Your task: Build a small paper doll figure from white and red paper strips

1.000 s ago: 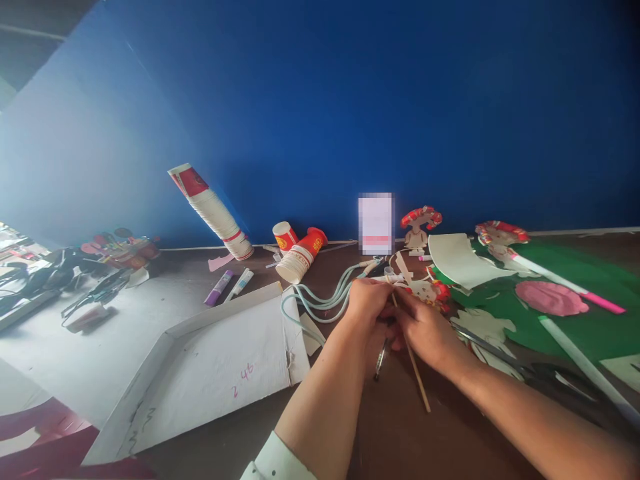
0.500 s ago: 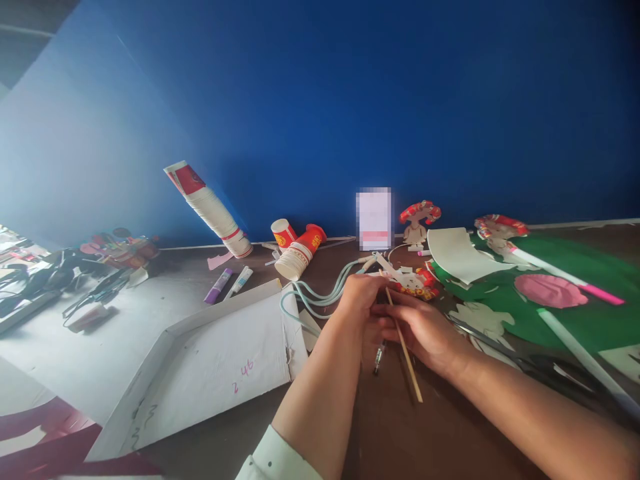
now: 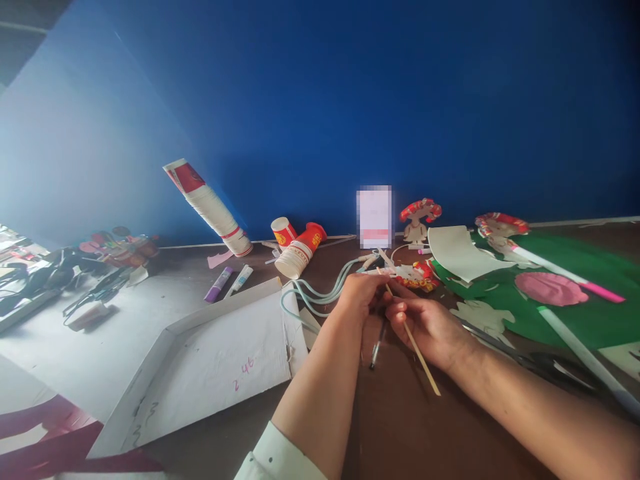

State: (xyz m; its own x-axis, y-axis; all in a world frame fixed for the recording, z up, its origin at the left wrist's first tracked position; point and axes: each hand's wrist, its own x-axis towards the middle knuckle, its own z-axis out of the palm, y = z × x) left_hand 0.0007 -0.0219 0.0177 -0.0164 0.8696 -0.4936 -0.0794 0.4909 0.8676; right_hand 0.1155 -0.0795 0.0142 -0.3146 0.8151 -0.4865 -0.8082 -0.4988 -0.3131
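Note:
A thin wooden stick (image 3: pixel 423 360) slants from between my hands down toward me, its lower end free. At its upper end my left hand (image 3: pixel 366 291) is closed, with the fingertips mostly hidden. My right hand (image 3: pixel 423 328), palm turned up and fingers curled, grips the stick just below. A dark pen (image 3: pixel 377 348) shows under the hands, its upper part covered. Just beyond my fingers lies a paper cut-out with red and yellow wrappers (image 3: pixel 423 275), partly hidden by the hands.
Pale blue cables (image 3: pixel 320 303) and an open white box lid (image 3: pixel 210 363) lie left. Behind are paper cups (image 3: pixel 300 253), a tall leaning cup stack (image 3: pixel 215 210) and glue sticks (image 3: pixel 219 285). Right are black scissors (image 3: pixel 555 370), green paper (image 3: pixel 530 327), markers (image 3: pixel 570 275) and cut-outs (image 3: pixel 483 313).
The stick's lower end has swung to the right and slightly up. My right hand has rolled, fingers curling in more. More of the pen is showing; my left hand has barely moved.

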